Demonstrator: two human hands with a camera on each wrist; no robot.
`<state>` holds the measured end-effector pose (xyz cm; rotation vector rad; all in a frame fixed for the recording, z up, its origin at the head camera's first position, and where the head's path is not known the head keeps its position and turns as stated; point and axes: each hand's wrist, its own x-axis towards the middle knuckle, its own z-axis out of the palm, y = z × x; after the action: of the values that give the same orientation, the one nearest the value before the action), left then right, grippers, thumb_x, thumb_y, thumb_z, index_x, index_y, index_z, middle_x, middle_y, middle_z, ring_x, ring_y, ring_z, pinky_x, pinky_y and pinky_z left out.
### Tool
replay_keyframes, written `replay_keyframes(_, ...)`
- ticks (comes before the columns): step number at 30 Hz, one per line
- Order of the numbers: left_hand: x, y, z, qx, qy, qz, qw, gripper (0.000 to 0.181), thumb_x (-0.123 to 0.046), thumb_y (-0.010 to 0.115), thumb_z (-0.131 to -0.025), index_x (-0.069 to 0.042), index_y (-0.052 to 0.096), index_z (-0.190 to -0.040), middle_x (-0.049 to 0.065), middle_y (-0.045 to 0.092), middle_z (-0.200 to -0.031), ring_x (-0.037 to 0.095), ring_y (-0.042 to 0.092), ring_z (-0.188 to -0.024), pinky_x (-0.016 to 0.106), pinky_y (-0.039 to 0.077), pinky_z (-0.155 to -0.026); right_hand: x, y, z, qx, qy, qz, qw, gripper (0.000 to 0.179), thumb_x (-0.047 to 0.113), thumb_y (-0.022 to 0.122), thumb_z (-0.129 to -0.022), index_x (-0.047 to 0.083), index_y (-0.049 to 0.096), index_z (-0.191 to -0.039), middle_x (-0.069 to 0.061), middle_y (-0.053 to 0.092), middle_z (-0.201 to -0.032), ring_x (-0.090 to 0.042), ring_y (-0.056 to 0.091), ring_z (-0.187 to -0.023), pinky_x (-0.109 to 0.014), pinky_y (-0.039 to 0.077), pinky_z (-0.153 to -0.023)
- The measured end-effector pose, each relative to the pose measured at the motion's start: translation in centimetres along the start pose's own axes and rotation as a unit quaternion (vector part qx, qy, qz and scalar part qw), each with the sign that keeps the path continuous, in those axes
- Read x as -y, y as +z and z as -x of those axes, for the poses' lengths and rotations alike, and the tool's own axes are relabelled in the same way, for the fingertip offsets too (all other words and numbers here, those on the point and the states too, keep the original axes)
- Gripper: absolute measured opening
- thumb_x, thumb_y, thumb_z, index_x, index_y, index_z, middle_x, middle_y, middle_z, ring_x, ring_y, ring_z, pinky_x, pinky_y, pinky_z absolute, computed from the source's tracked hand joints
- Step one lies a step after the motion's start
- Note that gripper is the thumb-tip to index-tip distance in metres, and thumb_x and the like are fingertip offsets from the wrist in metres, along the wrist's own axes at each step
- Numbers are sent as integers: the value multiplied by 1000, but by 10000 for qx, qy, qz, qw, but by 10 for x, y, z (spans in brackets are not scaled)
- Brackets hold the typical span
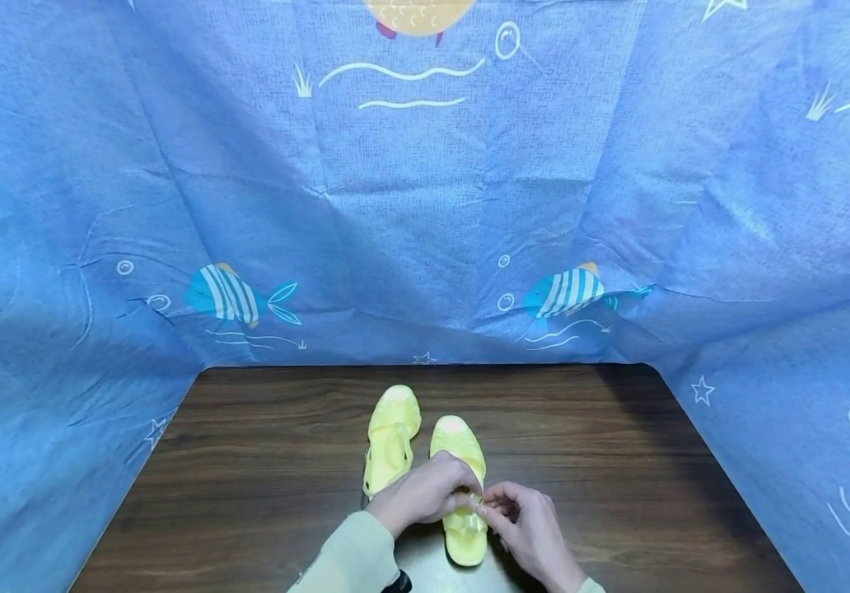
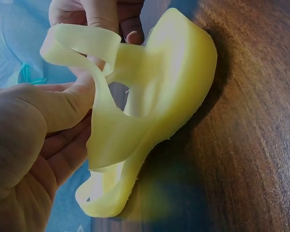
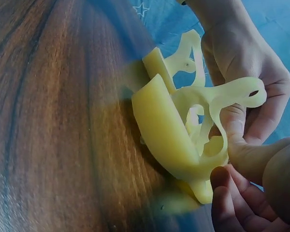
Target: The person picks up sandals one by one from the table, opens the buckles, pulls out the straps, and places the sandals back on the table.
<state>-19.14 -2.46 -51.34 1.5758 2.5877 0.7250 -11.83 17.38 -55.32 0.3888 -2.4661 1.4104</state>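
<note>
Your left hand (image 1: 431, 488) and right hand (image 1: 536, 531), fingers curled, both pinch the strap (image 3: 232, 91) of one sandal (image 1: 465, 550), bottom centre on the tabletop (image 1: 269, 478). Second sandal (image 1: 388, 453): just upper left.

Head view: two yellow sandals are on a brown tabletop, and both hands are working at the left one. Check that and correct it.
Not the left sandal: the head view shows the left hand and right hand both at the right sandal. Two yellow sandals on a brown tabletop is correct.
</note>
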Motion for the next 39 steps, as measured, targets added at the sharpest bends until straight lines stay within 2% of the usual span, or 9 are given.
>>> replay_keyframes(8, 0, 5, 0, -196, -335, 91, 9992, 8, -14, 78, -93, -14, 84, -99, -8, 79, -94, -5, 69, -89, 6, 49, -85, -1, 2, -1, -198, -328, -3, 9993, 15, 3, 88, -81, 14, 81, -90, 11, 75, -76, 3, 66, -64, -14, 55, -57)
replay_keyframes(12, 0, 8, 0, -310, -444, 88, 9985, 7, -13, 78, -92, -15, 83, -96, -10, 79, -91, -6, 67, -86, 6, 49, -82, -2, 2, -1, -244, -239, -3, 9994, 16, 3, 88, -81, 16, 81, -89, 13, 74, -75, 4, 64, -63, -14, 53, -56)
replay_keyframes(18, 0, 11, 0, -437, -517, 333, 9971, 5, -11, 77, -92, -13, 82, -92, -10, 78, -87, -8, 63, -81, 5, 48, -77, -3, 5, 0, -309, -112, -41, 9994, 18, 3, 88, -81, 18, 81, -87, 13, 73, -73, 3, 64, -63, -14, 54, -56)
replay_keyframes(26, 0, 15, 0, -649, -787, 613, 9929, 6, -14, 77, -92, -12, 80, -88, -9, 76, -83, -9, 61, -78, 5, 48, -72, -5, 6, 3, -258, 43, -221, 9994, 19, 1, 88, -80, 17, 80, -86, 11, 73, -74, 3, 65, -64, -14, 54, -56)
replay_keyframes(31, -3, 11, -2, -491, -674, 496, 9953, 7, -16, 76, -95, -12, 80, -92, -8, 76, -87, -8, 62, -81, 5, 48, -75, -4, 2, 2, 63, 247, -255, 9994, 16, 3, 87, -81, 14, 79, -90, 9, 74, -76, 1, 66, -67, -17, 57, -58)
replay_keyframes(35, -5, 7, -2, -341, -481, 180, 9981, 8, -18, 76, -95, -12, 80, -99, -7, 77, -97, -3, 67, -91, 13, 51, -89, -1, 0, 0, 284, 408, -177, 9986, 16, 5, 86, -81, 14, 77, -91, 9, 73, -78, 1, 66, -69, -20, 58, -59)
replay_keyframes(39, -6, 2, -1, -160, -444, 10, 9989, 15, -22, 78, -93, -14, 81, -105, -7, 78, -104, 0, 69, -99, 19, 51, -98, 1, -1, -2, 385, 433, -120, 9982, 18, 4, 85, -80, 13, 75, -91, 8, 71, -79, 1, 65, -69, -21, 58, -59)
